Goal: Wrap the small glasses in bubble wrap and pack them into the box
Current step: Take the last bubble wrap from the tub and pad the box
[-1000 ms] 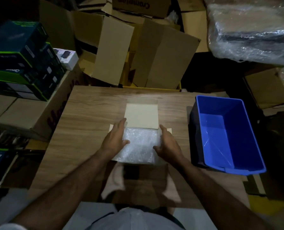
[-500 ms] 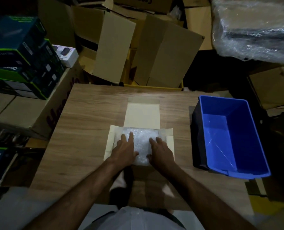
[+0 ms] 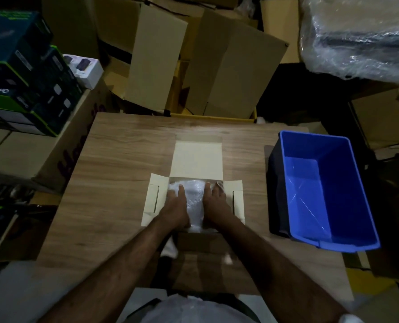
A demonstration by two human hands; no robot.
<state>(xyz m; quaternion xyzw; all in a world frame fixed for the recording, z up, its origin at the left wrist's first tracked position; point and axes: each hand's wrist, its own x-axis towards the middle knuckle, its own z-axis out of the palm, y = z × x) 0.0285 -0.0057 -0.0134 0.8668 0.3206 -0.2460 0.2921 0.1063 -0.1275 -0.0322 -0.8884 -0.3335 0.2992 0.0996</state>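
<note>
Both flat hands, the left hand (image 3: 176, 207) and right hand (image 3: 214, 203), press the bubble wrap bundle (image 3: 195, 197) down so it fits inside the open box (image 3: 197, 159).

One open box (image 3: 197, 159), one blue bin (image 3: 328, 190), one bubble-wrap bundle (image 3: 193, 194), two hands, perhaps four dark cartons (image 3: 24, 73).

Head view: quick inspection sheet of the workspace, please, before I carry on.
Surface: wooden table, bare wood around the box.
Job's things: open box, flaps spread; bubble wrap inside it; glasses not visible.
Clutter: blue bin at the table's right edge.
Grippers: left hand and right hand press flat on the wrap.
Cables: nothing seen.
Surroundings: cardboard boxes behind, dark cartons left, plastic-wrapped bundle upper right.
</note>
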